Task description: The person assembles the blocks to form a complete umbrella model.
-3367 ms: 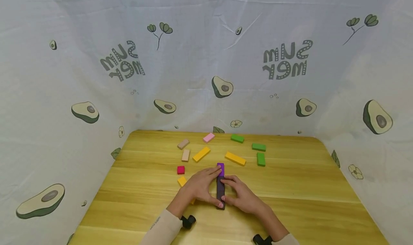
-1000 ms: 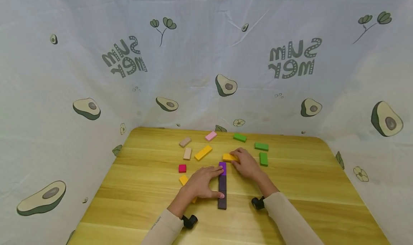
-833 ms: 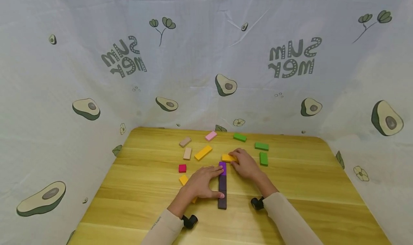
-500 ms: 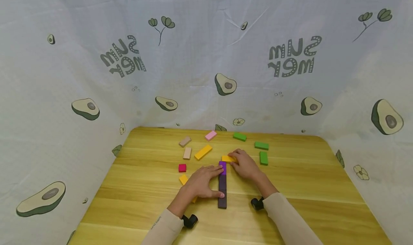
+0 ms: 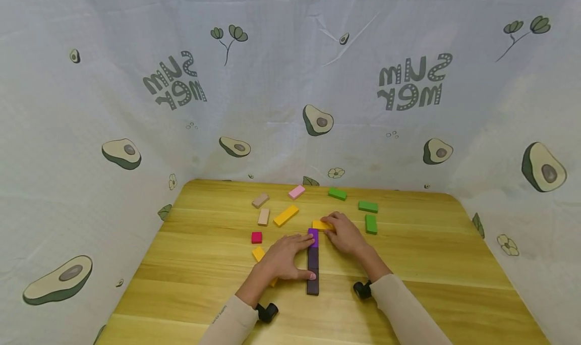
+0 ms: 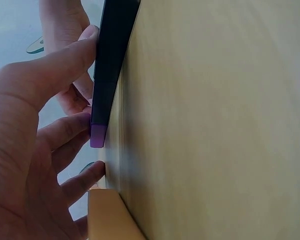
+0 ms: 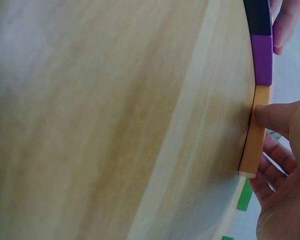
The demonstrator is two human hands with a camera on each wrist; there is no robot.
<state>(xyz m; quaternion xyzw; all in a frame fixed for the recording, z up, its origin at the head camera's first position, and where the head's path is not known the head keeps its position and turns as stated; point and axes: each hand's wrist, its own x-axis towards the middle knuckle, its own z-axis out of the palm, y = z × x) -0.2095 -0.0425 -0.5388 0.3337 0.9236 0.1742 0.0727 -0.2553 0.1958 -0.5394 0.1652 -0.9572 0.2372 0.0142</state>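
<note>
My left hand [image 5: 282, 258] lies along a straight row of flat blocks, its fingertips on the purple block [image 5: 315, 232] at the far end and its thumb on a dark block [image 5: 313, 256] nearer me. With thumb and fingers my right hand [image 5: 347, 235] pinches a long yellow block [image 5: 318, 225], which lies crosswise at the row's far end. In the right wrist view, one end of this yellow block [image 7: 253, 150] meets the end of the purple block [image 7: 262, 60]. Another yellow block [image 5: 257, 253] is partly hidden under my left hand.
Left of the row lie a red square block [image 5: 256, 237], a beige block [image 5: 264, 217] and a third yellow block [image 5: 286, 216]. Farther back are a brownish block [image 5: 260, 200] and a pink block [image 5: 297, 192]. Green blocks [image 5: 368, 207] lie at the back right. A printed curtain [image 5: 272, 82] surrounds the table.
My right hand has left the dark blocks, taken hold of the yellow block, turned it crosswise and drawn it left and nearer to the purple block. My left hand has stayed on the row.
</note>
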